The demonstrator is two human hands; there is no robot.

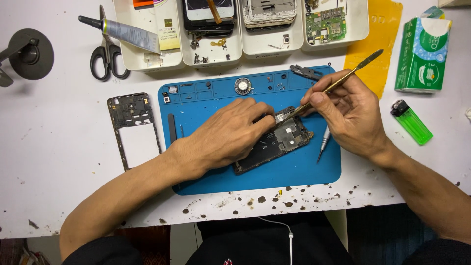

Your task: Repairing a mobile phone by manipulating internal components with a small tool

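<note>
An opened phone [277, 145] with its circuit board exposed lies tilted on a blue work mat [294, 169]. My left hand [228, 132] rests flat over its left half, fingers pressing near the top of the board. My right hand [351, 110] grips a thin metal pry tool [343, 78] like a pen. Its tip touches the board's upper edge beside my left fingertips, and its flat end points up and right.
A small screwdriver [323, 142] lies on the mat under my right hand. A black phone frame [131, 125] sits left of the mat. White trays [243, 46] with phone parts line the back; scissors [108, 54], a glue tube [130, 33], a green lighter [412, 122] and a tissue pack [424, 54] lie around.
</note>
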